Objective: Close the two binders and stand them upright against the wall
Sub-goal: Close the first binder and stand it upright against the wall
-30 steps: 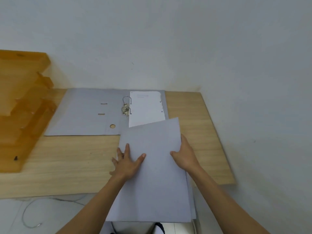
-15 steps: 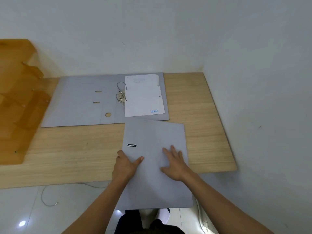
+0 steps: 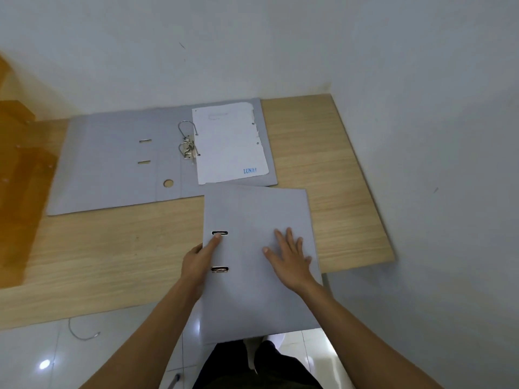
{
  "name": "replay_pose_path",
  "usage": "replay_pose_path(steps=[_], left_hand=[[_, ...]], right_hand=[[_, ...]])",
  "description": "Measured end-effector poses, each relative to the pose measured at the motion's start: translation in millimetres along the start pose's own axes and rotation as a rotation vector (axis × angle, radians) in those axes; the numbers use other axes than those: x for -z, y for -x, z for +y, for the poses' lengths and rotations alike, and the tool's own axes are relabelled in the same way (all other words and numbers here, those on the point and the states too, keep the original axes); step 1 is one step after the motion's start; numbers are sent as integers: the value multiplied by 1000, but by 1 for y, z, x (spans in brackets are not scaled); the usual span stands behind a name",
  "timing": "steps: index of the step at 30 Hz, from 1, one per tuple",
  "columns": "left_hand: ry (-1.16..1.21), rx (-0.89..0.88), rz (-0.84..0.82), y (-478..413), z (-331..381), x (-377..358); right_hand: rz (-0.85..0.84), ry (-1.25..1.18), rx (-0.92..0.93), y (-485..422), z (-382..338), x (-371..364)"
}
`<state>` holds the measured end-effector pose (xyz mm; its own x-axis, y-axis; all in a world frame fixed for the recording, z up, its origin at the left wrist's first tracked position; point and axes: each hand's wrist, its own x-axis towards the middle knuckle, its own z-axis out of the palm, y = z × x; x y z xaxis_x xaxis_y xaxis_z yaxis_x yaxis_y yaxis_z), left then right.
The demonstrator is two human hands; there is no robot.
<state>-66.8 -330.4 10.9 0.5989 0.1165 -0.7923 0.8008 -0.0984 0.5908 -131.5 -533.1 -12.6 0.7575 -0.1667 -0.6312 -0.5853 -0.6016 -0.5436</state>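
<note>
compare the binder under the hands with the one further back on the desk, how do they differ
The near binder is closed, cover down; the far binder lies spread open, its rings and a white sheet showing. The near binder overhangs the desk's front edge; the far binder lies wholly on the desk. Both are grey and flat, neither upright.

text: "LUNA" in blue | on: white sheet | in: open binder

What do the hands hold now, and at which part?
The left hand grips the closed binder at its left edge, thumb on the cover. The right hand only lies flat on that cover, holding nothing.
</note>
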Motion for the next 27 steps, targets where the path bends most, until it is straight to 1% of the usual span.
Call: replay_pose_path(steps=[2,5,7,9,11,14,16,19,21,24,27], left_hand=[[8,9,-87,5,13,-2],[8,-45,-249,20,33,-10],[60,-47,-408,32,48,-17],[113,-13,-560,40,63,-24],[87,-11,-690,48,79,-31],[0,-74,-846,56,97,-43],[-55,-164,-898,59,107,-50],[-87,-293,-933,68,126,-59],[-97,-394,-944,74,139,-67],[-118,-596,-929,85,156,-83],[-170,-774,-884,86,169,-102]], right_hand=[[23,-67,-37,1,-8,2],[63,-176,-74,6,-21,10],[101,-249,-89,12,-32,19],[145,-323,-101,17,-45,28],[198,-395,-99,21,-60,38],[281,-551,-49,28,-81,58],[305,-658,0,32,-92,73],[344,-725,118,40,-110,102],[398,-709,213,46,-121,126],[471,-658,401,57,-133,163],[579,-586,508,70,-136,194]])
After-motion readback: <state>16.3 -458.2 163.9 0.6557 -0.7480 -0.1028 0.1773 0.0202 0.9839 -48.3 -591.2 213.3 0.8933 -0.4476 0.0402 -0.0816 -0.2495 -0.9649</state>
